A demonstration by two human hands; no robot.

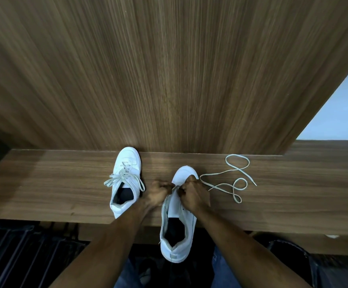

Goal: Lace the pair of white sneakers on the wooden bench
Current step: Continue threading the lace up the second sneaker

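Two white sneakers rest on the wooden bench (54,183). The left sneaker (125,179) is laced, with its bow ends spread loose over the tongue. The right sneaker (179,221) lies toe away from me, its heel hanging over the bench's front edge. My left hand (158,193) is closed at the left side of its eyelet area. My right hand (193,196) is closed over the tongue, pinching a cream shoelace (231,179). That lace trails off to the right in loops across the bench. The eyelets themselves are hidden under my fingers.
A tall wood-grain panel (169,69) rises behind the bench. A pale wall (343,104) shows at the right. Below the bench edge are dark slats (23,256) on the left and my jeans (220,273) in the middle.
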